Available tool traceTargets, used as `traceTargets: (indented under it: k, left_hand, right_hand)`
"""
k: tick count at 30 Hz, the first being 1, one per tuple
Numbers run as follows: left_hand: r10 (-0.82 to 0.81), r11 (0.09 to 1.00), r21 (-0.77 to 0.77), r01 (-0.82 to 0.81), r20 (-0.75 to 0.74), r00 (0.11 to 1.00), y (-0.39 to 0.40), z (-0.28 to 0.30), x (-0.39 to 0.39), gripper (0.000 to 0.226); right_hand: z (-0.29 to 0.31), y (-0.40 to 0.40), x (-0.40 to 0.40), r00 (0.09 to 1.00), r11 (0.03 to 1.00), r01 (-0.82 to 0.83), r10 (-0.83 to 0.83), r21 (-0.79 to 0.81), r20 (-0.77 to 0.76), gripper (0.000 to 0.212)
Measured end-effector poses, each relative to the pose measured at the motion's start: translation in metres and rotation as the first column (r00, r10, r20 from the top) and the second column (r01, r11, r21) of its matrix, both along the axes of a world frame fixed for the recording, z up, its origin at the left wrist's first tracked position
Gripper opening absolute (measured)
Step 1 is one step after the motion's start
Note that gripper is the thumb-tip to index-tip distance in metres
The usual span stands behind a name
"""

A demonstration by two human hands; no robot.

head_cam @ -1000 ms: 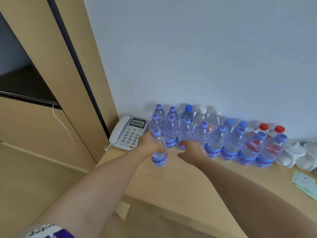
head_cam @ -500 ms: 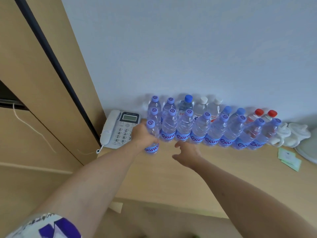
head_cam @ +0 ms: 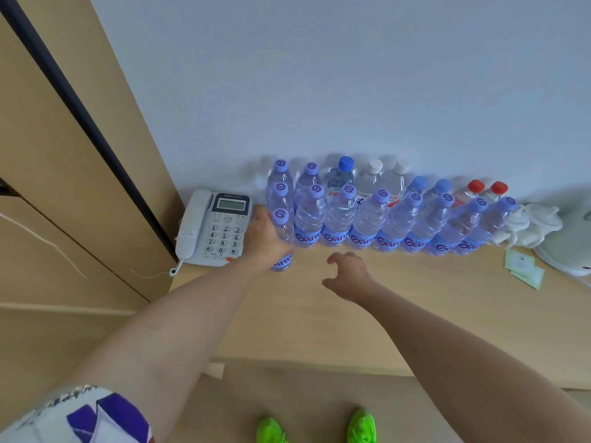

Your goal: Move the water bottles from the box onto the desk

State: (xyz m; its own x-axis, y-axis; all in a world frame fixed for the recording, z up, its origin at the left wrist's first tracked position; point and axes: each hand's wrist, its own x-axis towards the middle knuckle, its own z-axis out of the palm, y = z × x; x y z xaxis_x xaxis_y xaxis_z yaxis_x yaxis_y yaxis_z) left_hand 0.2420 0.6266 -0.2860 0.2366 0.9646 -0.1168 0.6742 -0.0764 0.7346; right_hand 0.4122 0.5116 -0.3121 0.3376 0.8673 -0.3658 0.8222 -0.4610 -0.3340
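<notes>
Since the earlier frames our right hand (head_cam: 347,273) has pulled back from the bottle row (head_cam: 393,225) and now hovers over the desk (head_cam: 415,308), fingers loosely curled, holding nothing. Our left hand (head_cam: 263,239) still grips one bottle (head_cam: 283,238) by its body, at the left end of the row, just beside the phone (head_cam: 214,228). That bottle stands upright in front of the others, base on or just above the desk; we cannot tell which.

We judge this bottle is nearly placed: release is what remains, then back to the box. No box is in view, so we cannot say how many bottles are left.

Writing: front-row bottles carry blue labels with white lettering reading roughly "Ganten", partly cut off on each. Their lilac caps show a white swirl logo. Back row has mixed bottles: a blue cap (head_cam: 346,163), white caps (head_cam: 374,166), red caps (head_cam: 476,186). Red characters show on one back label, not readable. Phone keypad digits 1–9, *, 0, # are clear; the brand strip above its screen is too small. Green paper (head_cam: 524,268) lies at right, its print illegible.
</notes>
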Motion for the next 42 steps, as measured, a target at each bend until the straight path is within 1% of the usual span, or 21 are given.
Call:
traceTargets:
  k: [2, 3, 5, 6, 8, 9, 10, 12, 15, 18, 20, 22, 25, 27, 28, 32, 35, 36, 38, 40, 42]
  left_hand:
    - [-0.007, 0.999, 0.033, 0.009, -0.042, 0.999, -0.005, -0.001, 0.001, 0.086]
    - [-0.011, 0.998, 0.062, 0.016, -0.073, 0.997, -0.009, 0.001, 0.003, 0.094]
    - [0.003, 0.983, 0.182, 0.026, -0.158, 0.987, -0.018, 0.009, 0.007, 0.108]
    - [0.024, 0.958, 0.283, 0.037, -0.208, 0.978, -0.023, 0.016, 0.01, 0.109]
    - [0.039, 0.876, 0.469, 0.11, -0.297, 0.954, -0.033, 0.032, 0.017, 0.103]
    - [0.022, 0.836, 0.522, 0.167, -0.337, 0.941, -0.039, 0.04, 0.022, 0.097]
    - [-0.008, 0.807, 0.544, 0.23, -0.379, 0.925, -0.046, 0.048, 0.029, 0.093]
    - [-0.076, 0.785, 0.52, 0.335, -0.456, 0.887, -0.065, 0.061, 0.047, 0.09]
    - [-0.179, 0.768, 0.455, 0.451, -0.523, 0.833, -0.104, 0.071, 0.085, 0.093]
    - [-0.289, 0.719, 0.415, 0.558, -0.552, 0.782, -0.156, 0.075, 0.137, 0.089]
    - [-0.358, 0.695, 0.354, 0.625, -0.583, 0.729, -0.196, 0.076, 0.177, 0.092]
    - [-0.421, 0.651, 0.313, 0.691, -0.608, 0.673, -0.24, 0.075, 0.221, 0.094]
    - [-0.508, 0.533, 0.315, 0.785, -0.624, 0.595, -0.316, 0.076, 0.289, 0.09]
    - [-0.577, 0.451, 0.307, 0.838, -0.617, 0.536, -0.371, 0.076, 0.332, 0.087]
    - [-0.611, 0.407, 0.288, 0.867, -0.619, 0.493, -0.401, 0.075, 0.352, 0.085]
    - [-0.721, 0.191, 0.224, 0.956, -0.629, 0.291, -0.522, 0.07, 0.422, 0.08]
    - [-0.768, 0.0, 0.225, 0.974, -0.624, 0.144, -0.613, 0.065, 0.461, 0.079]
    - [-0.779, -0.078, 0.219, 0.973, -0.622, 0.078, -0.652, 0.063, 0.475, 0.08]
    - [-0.79, -0.161, 0.211, 0.964, -0.613, 0.003, -0.698, 0.06, 0.491, 0.08]
    - [-0.782, -0.283, 0.206, 0.937, -0.614, -0.102, -0.764, 0.055, 0.512, 0.08]
    - [-0.781, -0.386, 0.211, 0.898, -0.593, -0.196, -0.83, 0.049, 0.529, 0.08]
  right_hand:
    - [-0.001, -0.007, 0.0, 1.0, 1.0, 0.013, -0.013, -0.002, -0.008, 0.058]
    - [0.0, -0.011, 0.001, 1.0, 1.0, 0.021, -0.021, 0.003, -0.014, 0.058]
    - [0.005, -0.019, 0.004, 0.999, 0.999, 0.034, -0.034, 0.016, -0.021, 0.059]
    - [0.008, -0.023, 0.006, 0.999, 0.999, 0.041, -0.041, 0.025, -0.022, 0.059]
    - [0.016, -0.034, 0.012, 0.998, 0.997, 0.055, -0.054, 0.053, -0.022, 0.06]
    - [0.021, -0.04, 0.016, 0.998, 0.996, 0.059, -0.058, 0.068, -0.022, 0.06]
    - [0.026, -0.048, 0.021, 0.998, 0.995, 0.062, -0.061, 0.082, -0.022, 0.061]
    - [0.037, -0.068, 0.034, 0.997, 0.991, 0.072, -0.071, 0.109, -0.013, 0.063]
    - [0.054, -0.112, 0.066, 0.993, 0.984, 0.107, -0.113, 0.141, 0.037, 0.066]
    - [0.068, -0.174, 0.109, 0.976, 0.969, 0.186, -0.201, 0.163, 0.083, 0.068]
    - [0.076, -0.223, 0.139, 0.956, 0.952, 0.251, -0.272, 0.177, 0.109, 0.069]
    - [0.081, -0.277, 0.169, 0.929, 0.93, 0.318, -0.344, 0.186, 0.135, 0.068]
    - [0.084, -0.365, 0.212, 0.874, 0.884, 0.43, -0.459, 0.185, 0.162, 0.064]
    - [0.085, -0.426, 0.237, 0.824, 0.836, 0.515, -0.544, 0.187, 0.161, 0.065]
    - [0.086, -0.457, 0.247, 0.793, 0.806, 0.56, -0.589, 0.192, 0.156, 0.067]
    - [0.085, -0.581, 0.276, 0.641, 0.658, 0.727, -0.753, 0.197, 0.149, 0.068]
    - [0.08, -0.67, 0.284, 0.486, 0.505, 0.84, -0.863, 0.2, 0.138, 0.069]
    - [0.077, -0.707, 0.285, 0.414, 0.433, 0.88, -0.901, 0.197, 0.13, 0.07]
    - [0.074, -0.751, 0.285, 0.335, 0.355, 0.915, -0.934, 0.194, 0.125, 0.069]
    - [0.068, -0.809, 0.284, 0.206, 0.224, 0.959, -0.972, 0.177, 0.112, 0.07]
    - [0.063, -0.863, 0.284, 0.083, 0.101, 0.981, -0.99, 0.165, 0.113, 0.074]
